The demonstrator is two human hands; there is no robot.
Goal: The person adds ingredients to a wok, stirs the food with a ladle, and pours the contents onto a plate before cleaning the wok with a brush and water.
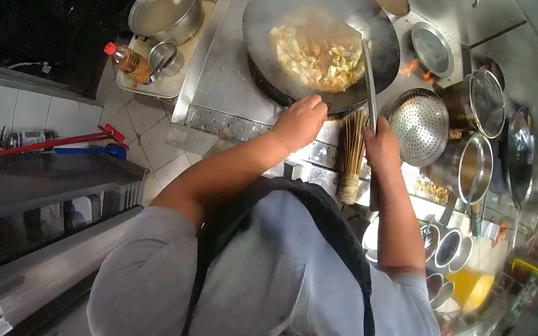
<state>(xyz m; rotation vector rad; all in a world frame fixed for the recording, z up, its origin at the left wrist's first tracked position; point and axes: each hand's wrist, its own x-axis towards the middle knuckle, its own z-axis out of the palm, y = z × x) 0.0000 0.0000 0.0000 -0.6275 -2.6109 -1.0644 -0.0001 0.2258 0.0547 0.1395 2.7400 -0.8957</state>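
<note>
A large dark wok (264, 25) sits on the metal stove, with steam rising from it. In its bottom lies chopped, pale food (320, 55) in brownish liquid. My left hand (300, 123) is closed at the wok's near rim; its fingertips are partly hidden. My right hand (382, 146) is wrapped round the handle of a long metal wok ladle (370, 74), whose head reaches into the far right of the wok and is blurred by steam. A bamboo wok brush (352, 157) stands between my hands, bristles up.
A perforated strainer (420, 126) lies right of the wok, near flames (410, 68) and several pots. Left of the stove, a tray (176, 85) holds a big pot (165, 12), a small metal cup (165, 58) and a red-capped bottle (131, 64).
</note>
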